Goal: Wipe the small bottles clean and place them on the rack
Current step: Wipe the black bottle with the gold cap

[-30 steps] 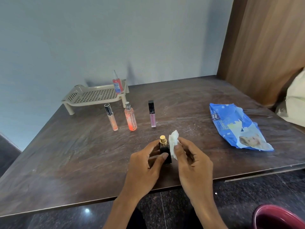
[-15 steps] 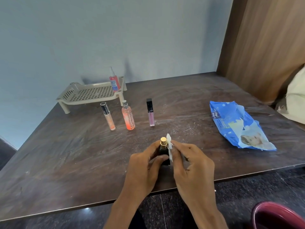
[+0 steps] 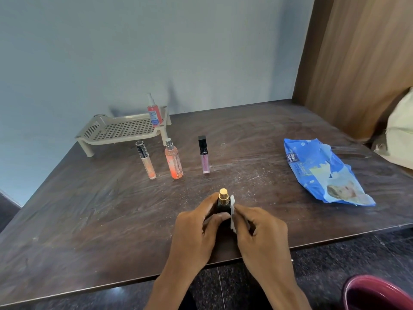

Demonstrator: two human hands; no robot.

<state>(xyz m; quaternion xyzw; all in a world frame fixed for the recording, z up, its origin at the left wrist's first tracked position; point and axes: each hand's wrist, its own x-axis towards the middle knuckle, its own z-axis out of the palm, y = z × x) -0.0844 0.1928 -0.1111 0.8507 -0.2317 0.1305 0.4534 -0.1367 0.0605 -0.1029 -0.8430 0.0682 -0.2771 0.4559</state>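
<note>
I see the dark wooden table [image 3: 89, 220] filling most of the frame. At centre right lies a blue wipes packet [image 3: 324, 173], crumpled, its contents hidden from me. In the upper left the beige slotted rack [image 3: 120, 130] stands on its legs and carries one red spray bottle [image 3: 154, 113], upright at its right end. The rim of a maroon tub [image 3: 375, 291] shows at the lower right; I cannot tell what it holds.

Just in front of the rack three stand upright in a row: an orange tube [image 3: 146, 161], a peach spray bottle [image 3: 173, 162] and a pink gloss tube [image 3: 203, 154].

At lower centre my left hand [image 3: 194, 233] curls round a black gold-capped bottle [image 3: 223, 203], holding it upright on the table. My right hand [image 3: 261, 233] pinches a white wipe [image 3: 232, 211] against the bottle's right side.
</note>
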